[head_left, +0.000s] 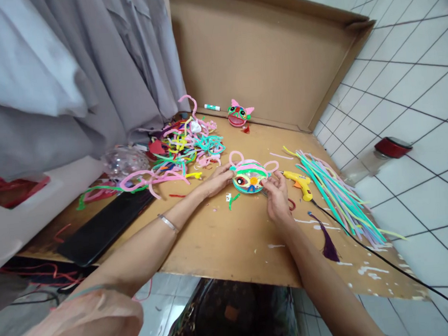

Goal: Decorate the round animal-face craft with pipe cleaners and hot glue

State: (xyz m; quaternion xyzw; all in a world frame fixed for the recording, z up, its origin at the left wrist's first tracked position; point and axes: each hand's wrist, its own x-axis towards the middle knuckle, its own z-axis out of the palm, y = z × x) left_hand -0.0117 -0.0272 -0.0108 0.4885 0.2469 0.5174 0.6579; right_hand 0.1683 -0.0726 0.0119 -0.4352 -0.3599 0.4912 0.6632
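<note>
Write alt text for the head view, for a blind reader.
A person's left hand and right hand hold a round, multicoloured, fuzzy animal face by its sides at a brown table. A yellow plastic glue gun and long pastel fuzzy stems lie on the right, a tangled multicoloured pile on the left.

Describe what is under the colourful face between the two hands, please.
Brown tabletop shows around the colourful face, with a green scrap near its lower left edge. What lies directly underneath is hidden by it.
</note>
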